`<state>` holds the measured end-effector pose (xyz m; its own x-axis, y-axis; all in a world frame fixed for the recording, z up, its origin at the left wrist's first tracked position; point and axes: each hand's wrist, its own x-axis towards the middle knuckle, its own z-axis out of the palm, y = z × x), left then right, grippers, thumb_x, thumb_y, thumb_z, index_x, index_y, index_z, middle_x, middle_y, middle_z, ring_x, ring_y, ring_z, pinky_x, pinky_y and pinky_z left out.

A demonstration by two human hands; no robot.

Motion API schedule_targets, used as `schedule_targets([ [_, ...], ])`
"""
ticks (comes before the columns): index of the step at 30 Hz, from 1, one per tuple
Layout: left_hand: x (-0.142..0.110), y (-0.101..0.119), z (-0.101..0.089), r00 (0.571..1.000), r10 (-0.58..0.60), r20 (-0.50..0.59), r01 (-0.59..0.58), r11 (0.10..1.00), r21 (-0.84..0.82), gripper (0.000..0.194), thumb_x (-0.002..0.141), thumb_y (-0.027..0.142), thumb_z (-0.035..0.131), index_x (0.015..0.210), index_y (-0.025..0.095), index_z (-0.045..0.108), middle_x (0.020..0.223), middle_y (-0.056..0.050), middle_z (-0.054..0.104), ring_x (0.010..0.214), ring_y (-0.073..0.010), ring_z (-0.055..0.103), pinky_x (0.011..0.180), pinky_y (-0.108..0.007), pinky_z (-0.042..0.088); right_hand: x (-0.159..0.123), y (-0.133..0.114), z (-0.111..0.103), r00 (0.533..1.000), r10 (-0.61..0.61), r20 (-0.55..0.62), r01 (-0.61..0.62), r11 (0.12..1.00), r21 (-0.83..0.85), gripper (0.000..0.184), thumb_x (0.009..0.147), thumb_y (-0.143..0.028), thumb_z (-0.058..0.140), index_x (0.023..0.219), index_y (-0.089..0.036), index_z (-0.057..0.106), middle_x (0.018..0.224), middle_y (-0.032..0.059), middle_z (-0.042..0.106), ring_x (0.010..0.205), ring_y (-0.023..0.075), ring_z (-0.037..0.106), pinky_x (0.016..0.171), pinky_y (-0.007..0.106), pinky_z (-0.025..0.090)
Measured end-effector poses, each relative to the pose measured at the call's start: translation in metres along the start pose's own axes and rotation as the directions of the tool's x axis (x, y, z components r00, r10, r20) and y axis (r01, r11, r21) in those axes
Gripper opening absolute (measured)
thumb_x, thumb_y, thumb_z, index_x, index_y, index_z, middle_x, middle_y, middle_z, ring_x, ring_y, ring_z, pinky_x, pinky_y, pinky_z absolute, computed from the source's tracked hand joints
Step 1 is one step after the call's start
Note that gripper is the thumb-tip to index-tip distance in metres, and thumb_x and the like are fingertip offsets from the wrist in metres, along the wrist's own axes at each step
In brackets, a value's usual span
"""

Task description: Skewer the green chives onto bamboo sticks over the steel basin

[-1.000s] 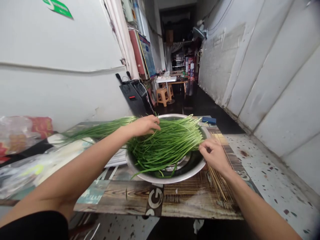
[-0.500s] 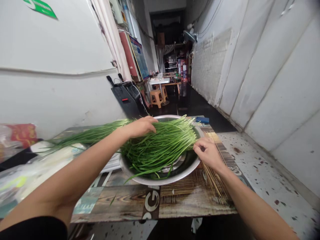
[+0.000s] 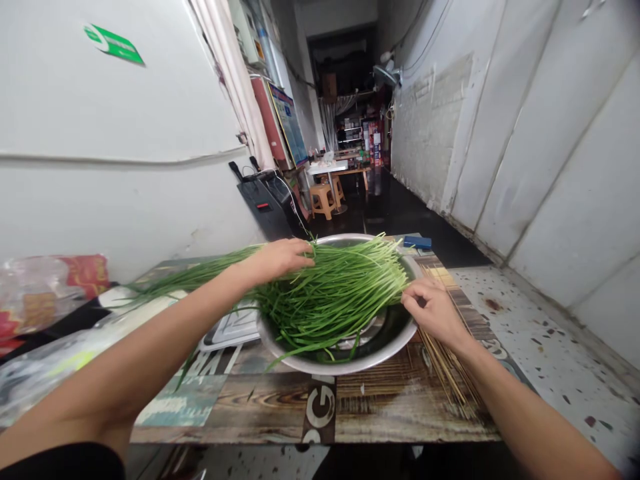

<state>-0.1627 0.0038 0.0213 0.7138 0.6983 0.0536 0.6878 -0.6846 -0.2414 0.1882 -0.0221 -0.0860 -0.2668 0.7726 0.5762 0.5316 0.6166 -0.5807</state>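
A thick bunch of green chives (image 3: 330,293) lies across a wide metal basin (image 3: 345,367), its pale stalk ends at the right and its long leaves trailing left. My left hand (image 3: 287,259) rests over the top of the bunch, fingers stretched out and lightly bent, touching the leaves. At the basin's right rim my right hand (image 3: 433,310) is closed in a pinch at the pale ends of the chives. How many stalks its fingertips hold is hard to make out.
Thin bamboo skewers (image 3: 450,367) lie right of the basin on the patterned table (image 3: 270,407). A blue box (image 3: 417,243) sits behind. Left are a white tray (image 3: 233,330) and plastic bags (image 3: 45,360). Farther off stand a black case (image 3: 267,200) and a stool (image 3: 323,200).
The whole scene has shifted right and slightly down as the camera turned. Both hands keep nearly the same places on the chives; my left fingers look a little flatter.
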Motion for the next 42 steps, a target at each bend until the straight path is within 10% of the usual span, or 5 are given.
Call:
schedule_targets([
  [11,0.005,0.028,-0.004,0.986,-0.053,-0.155,0.004,0.953,-0.302,0.024,0.085,0.027,0.050,0.089,0.020,0.072,0.116,-0.010,0.062,0.106,-0.0210,0.057,0.092,-0.035,0.044,-0.001,0.001,0.001,1.000,0.001,-0.010,0.000,1.000,0.021,0.019,0.074,-0.017,0.051,0.056,-0.020,0.053,0.064,-0.0017,0.061,0.070,0.0146,0.056,0.083,0.035,0.036],
  [20,0.101,0.095,0.013,0.778,-0.582,-0.237,0.154,0.543,-0.826,0.017,0.076,0.026,0.060,0.083,0.017,0.074,0.087,-0.004,0.073,0.082,-0.0174,0.066,0.081,-0.029,0.049,-0.002,-0.009,-0.002,0.995,-0.060,-0.080,0.066,0.995,0.075,0.017,0.078,-0.018,0.053,0.061,-0.021,0.055,0.073,-0.0015,0.065,0.076,0.0147,0.058,0.093,0.039,0.033],
  [28,0.123,0.094,0.048,0.747,-0.664,-0.029,0.183,0.247,-0.952,0.034,0.069,0.020,0.064,0.101,0.012,0.068,0.066,-0.003,0.070,0.062,-0.0148,0.063,0.071,-0.028,0.049,-0.001,-0.012,-0.002,0.996,-0.061,-0.065,0.066,0.995,0.079,0.019,0.077,-0.015,0.052,0.059,-0.020,0.053,0.065,-0.0022,0.064,0.071,0.0142,0.057,0.090,0.038,0.034],
  [39,0.128,0.112,0.035,0.678,-0.735,0.002,0.063,0.055,-0.996,0.015,0.060,0.021,0.072,0.073,0.013,0.072,0.074,-0.005,0.071,0.068,-0.0149,0.062,0.076,-0.030,0.047,0.001,-0.014,-0.005,0.998,-0.056,-0.037,0.060,0.993,0.105,0.018,0.077,-0.018,0.051,0.060,-0.021,0.055,0.064,-0.0019,0.061,0.069,0.0137,0.055,0.088,0.038,0.037],
  [42,0.130,0.113,0.032,0.721,-0.689,0.072,-0.007,-0.111,-0.994,0.019,0.061,0.023,0.072,0.076,0.012,0.071,0.072,-0.005,0.070,0.066,-0.0136,0.062,0.073,-0.030,0.048,0.000,-0.016,-0.006,0.997,-0.064,-0.045,0.069,0.991,0.111,0.018,0.078,-0.017,0.050,0.061,-0.021,0.054,0.064,-0.0017,0.060,0.070,0.0139,0.054,0.086,0.037,0.037],
])
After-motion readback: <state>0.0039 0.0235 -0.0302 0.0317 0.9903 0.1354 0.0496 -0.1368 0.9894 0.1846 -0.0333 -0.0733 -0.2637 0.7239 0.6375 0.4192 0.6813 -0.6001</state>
